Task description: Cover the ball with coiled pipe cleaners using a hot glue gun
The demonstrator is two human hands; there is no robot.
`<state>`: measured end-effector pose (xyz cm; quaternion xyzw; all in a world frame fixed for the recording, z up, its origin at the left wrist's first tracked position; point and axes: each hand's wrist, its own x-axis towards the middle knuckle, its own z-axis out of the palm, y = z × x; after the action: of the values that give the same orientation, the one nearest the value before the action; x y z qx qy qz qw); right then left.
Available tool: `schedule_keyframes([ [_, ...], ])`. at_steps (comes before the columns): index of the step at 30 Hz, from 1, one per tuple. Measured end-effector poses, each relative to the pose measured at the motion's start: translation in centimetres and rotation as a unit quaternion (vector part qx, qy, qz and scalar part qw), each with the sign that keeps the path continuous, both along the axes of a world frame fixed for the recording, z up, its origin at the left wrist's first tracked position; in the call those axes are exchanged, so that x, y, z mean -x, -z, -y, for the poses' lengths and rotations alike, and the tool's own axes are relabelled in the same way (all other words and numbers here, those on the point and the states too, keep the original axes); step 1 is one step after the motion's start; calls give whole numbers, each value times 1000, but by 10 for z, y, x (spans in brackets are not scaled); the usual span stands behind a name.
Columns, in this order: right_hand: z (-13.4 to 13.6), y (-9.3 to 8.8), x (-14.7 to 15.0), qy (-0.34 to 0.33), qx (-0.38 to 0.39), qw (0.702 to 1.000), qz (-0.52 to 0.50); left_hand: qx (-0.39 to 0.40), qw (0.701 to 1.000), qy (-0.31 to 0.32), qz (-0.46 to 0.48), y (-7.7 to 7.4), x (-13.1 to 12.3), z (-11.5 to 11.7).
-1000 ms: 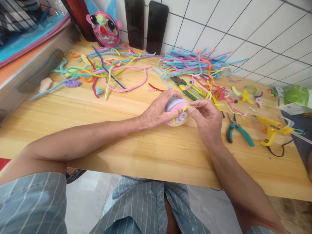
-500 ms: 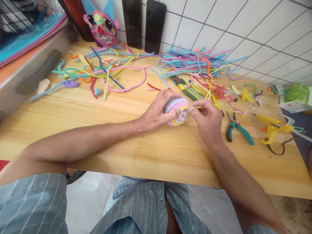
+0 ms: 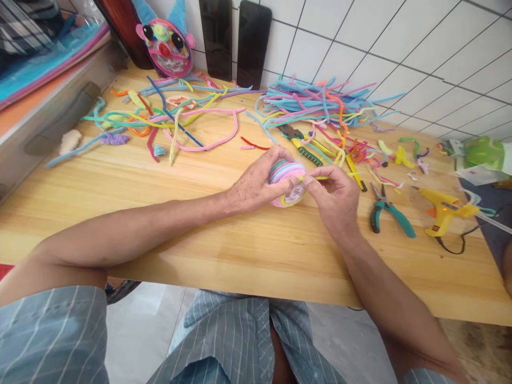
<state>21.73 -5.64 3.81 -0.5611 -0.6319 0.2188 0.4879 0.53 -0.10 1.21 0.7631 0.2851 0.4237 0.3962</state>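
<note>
A small round object wrapped in pastel pipe cleaners, banded green, pink and purple with a yellow rim, sits between both hands over the wooden table. My left hand curls around its left side with the fingers closed on it. My right hand pinches a yellow pipe cleaner against the object's right edge, thumb and forefinger pressed together. The face of the object is partly hidden by my fingers.
Loose pipe cleaners lie in a tangle at the back left and a pile at the back centre. Teal pliers, a yellow glue gun, yellow-handled cutters and a pipe-cleaner clown face are nearby.
My right hand has shifted slightly left, closer onto the wrapped object, drawing the yellow pipe cleaner in. The left hand keeps its hold with little movement.
</note>
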Motion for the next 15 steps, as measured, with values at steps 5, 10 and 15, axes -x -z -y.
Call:
schedule_keyframes([
  [5, 0, 1, 1, -2, -5, 1000, -10, 7, 1000, 2, -4, -1, 1, -1],
  [10, 0, 1, 2, 1, -4, 1000, -26, -45, 998, -22, -25, 4, 2, -1],
  [15, 0, 2, 1, -1, -13, 1000, -11, -62, 997, -17, -51, 7, 3, -2],
])
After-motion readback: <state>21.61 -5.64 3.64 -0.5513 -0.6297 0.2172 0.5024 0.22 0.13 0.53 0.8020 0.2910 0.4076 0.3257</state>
